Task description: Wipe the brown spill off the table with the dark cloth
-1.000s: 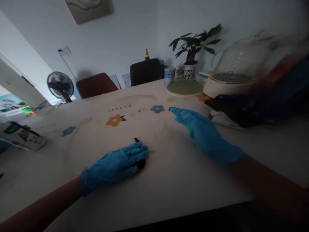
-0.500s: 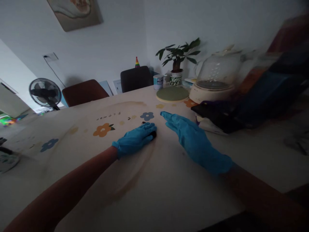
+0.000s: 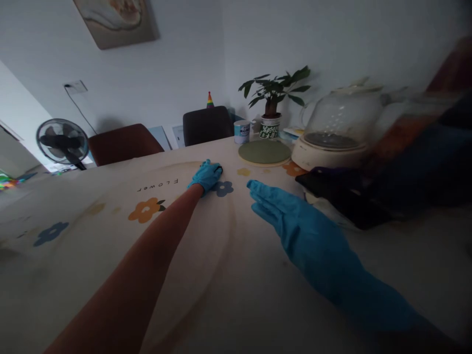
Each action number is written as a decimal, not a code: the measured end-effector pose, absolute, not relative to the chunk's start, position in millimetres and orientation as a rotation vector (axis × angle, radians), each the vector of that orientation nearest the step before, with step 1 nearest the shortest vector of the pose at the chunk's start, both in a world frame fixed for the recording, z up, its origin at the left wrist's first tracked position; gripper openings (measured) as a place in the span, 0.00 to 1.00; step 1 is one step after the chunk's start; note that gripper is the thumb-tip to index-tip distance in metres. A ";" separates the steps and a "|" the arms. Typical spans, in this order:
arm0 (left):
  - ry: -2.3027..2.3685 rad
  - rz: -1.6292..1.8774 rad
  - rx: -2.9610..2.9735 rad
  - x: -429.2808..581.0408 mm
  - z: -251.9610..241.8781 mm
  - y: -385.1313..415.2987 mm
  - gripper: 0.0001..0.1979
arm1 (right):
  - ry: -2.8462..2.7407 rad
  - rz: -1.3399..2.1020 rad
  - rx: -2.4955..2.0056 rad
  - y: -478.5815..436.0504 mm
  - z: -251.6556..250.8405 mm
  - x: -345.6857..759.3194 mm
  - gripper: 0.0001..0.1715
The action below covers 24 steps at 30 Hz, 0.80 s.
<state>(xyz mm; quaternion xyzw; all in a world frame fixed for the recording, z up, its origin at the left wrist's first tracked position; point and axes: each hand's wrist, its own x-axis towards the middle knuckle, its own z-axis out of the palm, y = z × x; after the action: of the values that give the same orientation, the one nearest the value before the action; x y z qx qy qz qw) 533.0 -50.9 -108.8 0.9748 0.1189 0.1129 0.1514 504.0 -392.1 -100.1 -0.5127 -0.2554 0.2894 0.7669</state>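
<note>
Both hands wear blue gloves. My left hand (image 3: 206, 176) is stretched far across the flower-printed tablecloth (image 3: 110, 226), its fingers curled down over a small dark thing that is almost hidden beneath them, beside a blue flower print (image 3: 224, 188). My right hand (image 3: 291, 216) lies flat on the cloth nearer me, fingers straight and together, holding nothing.
A dark object (image 3: 342, 191) lies to the right. Behind it stand a domed glass appliance (image 3: 335, 132), a round green mat (image 3: 264, 152), a can (image 3: 241, 132) and a potted plant (image 3: 271, 105). Two chairs (image 3: 123, 143) and a fan (image 3: 62, 142) are beyond the far edge.
My left hand has slid away from me across the cloth, from near the front to the far blue flower, still pressed over the small dark thing. My right hand stayed flat.
</note>
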 end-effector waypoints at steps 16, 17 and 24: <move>0.173 0.149 2.785 495.6 -93.1 -84.1 0.30 | -0.578 0.494 -1.130 -394.0 -83.8 510.7 0.35; 0.152 0.130 2.783 486.2 -93.7 -91.5 0.31 | -0.578 0.485 -1.137 -393.3 -83.7 512.5 0.37; -0.142 -0.049 2.704 415.3 -95.1 -136.5 0.34 | -0.706 0.363 -1.211 -389.3 -103.9 529.4 0.34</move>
<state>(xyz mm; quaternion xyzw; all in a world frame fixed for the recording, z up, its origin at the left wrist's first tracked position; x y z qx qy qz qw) 415.3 -136.5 -95.1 0.9751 -0.0513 -0.0177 0.2150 529.4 -389.3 -103.9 -0.5541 -0.3228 0.1659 0.7492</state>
